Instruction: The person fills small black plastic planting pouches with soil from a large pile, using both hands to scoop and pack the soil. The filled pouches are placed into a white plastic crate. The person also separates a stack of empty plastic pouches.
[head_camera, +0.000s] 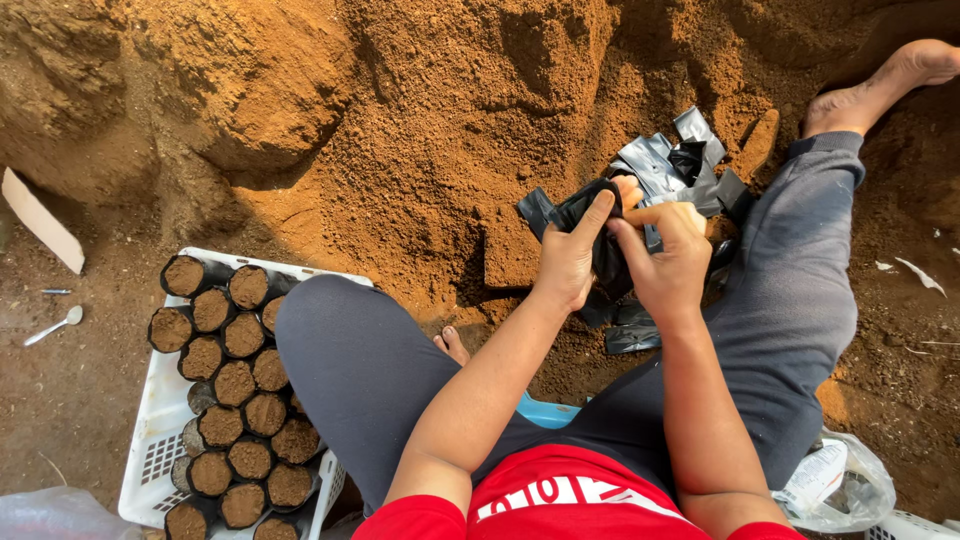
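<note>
The person sits on the ground facing a big soil heap (420, 130), and both hands work 1 small black plastic bag (600, 245) held just in front of that heap. The left hand (572, 258) has its fingers closed on the bag's edge with the thumb pressed flat on the plastic; the right hand (668, 258) pinches the opposite edge between thumb and fingers. A loose pile of empty bags (672, 160) lies against the heap, just behind the hands. Left of the heap's foot, a white crate (150, 420) holds many bags already packed with soil (235, 380). Judging by the grip, the bag's mouth is being pulled apart; next it seems to need holding wide and steady so soil can go in.
</note>
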